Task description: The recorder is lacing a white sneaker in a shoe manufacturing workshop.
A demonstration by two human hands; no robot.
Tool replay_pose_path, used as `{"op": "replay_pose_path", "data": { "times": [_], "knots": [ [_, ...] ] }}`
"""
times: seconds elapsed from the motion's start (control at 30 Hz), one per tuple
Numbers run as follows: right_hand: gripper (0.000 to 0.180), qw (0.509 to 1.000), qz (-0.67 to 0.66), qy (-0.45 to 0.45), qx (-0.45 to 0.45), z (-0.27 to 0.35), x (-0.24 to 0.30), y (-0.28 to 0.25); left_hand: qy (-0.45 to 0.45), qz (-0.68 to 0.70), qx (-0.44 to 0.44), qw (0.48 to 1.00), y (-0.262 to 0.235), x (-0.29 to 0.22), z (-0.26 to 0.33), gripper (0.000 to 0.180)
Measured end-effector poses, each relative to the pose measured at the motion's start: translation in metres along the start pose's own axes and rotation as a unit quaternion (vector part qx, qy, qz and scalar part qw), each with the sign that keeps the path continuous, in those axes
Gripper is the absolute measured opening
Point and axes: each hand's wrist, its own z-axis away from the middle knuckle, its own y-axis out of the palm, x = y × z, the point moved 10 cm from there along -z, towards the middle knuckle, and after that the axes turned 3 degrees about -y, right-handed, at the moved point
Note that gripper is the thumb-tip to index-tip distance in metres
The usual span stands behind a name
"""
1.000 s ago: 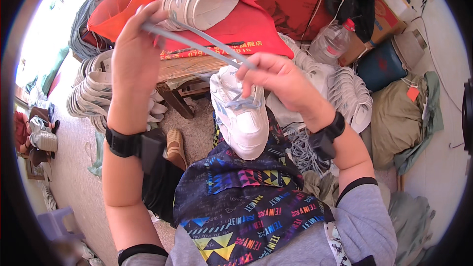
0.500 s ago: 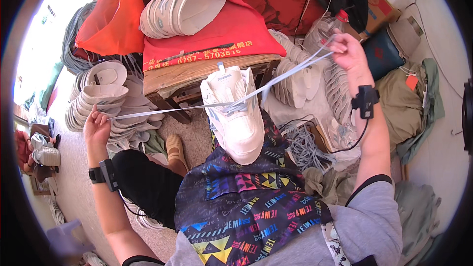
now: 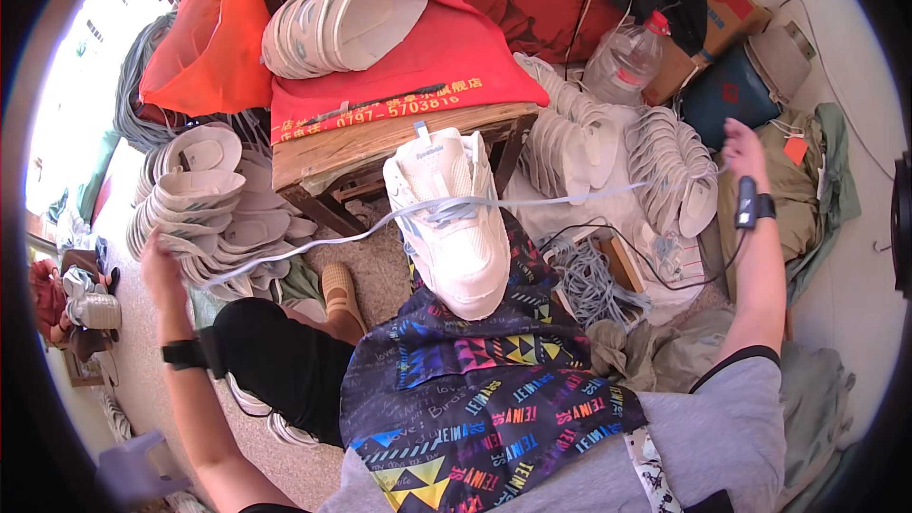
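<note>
A white shoe (image 3: 461, 271) with grey-blue trim stands upright, toe toward me, at the edge of my patterned dark apron (image 3: 475, 408). Across its throat runs a pale grey-blue shoelace (image 3: 541, 200), its two ends stretched out wide to either side. My right hand (image 3: 741, 149), at the far right, is closed on one end with the fingers pinched. On the other side, my left hand (image 3: 163, 274) is blurred by motion, and the other end of the lace runs up to its fingers. Neither hand touches the shoe.
Beyond the shoe stands a wooden stool (image 3: 399, 152) with a red cloth (image 3: 475, 47) and stacked shoe uppers (image 3: 332, 24). More uppers (image 3: 185, 190) are piled at left and others (image 3: 674, 171) at right. Loose laces (image 3: 598, 285) fill a box; a plastic bottle (image 3: 627, 62) stands behind.
Both hands have moved outward and down, the right one farther to the right. The lace, formerly angled up to the right hand with a crossing at the shoe, now lies as one line across it.
</note>
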Motion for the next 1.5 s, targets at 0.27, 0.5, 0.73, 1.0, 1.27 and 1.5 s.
{"op": "replay_pose_path", "data": {
  "times": [0.27,0.5,0.73,1.0,1.27,1.5],
  "knots": [
    [0.024,0.895,0.181,0.035,0.405,0.259,-0.131,0.329,0.242,0.001,0.33,0.912,0.253,-0.117,0.267,0.009],
    [0.013,0.844,0.248,-0.086,0.467,0.31,-0.158,0.361,0.382,-0.063,0.312,0.868,0.289,-0.146,0.31,0.019],
    [0.01,0.746,0.402,-0.3,0.438,0.322,-0.124,0.379,0.554,-0.153,0.246,0.781,0.291,-0.174,0.331,0.015],
    [0.021,0.561,0.523,-0.497,0.407,0.364,-0.115,0.398,-0.157,0.074,0.442,0.88,0.297,-0.058,0.296,0.038],
    [0.031,0.433,0.59,-0.499,0.464,0.361,-0.117,0.411,-0.085,0.067,0.46,0.881,0.292,-0.058,0.296,0.027],
    [0.02,0.402,0.537,-0.579,0.464,0.36,-0.09,0.417,-0.041,0.04,0.431,0.9,0.297,-0.061,0.292,0.022]
  ]
}}
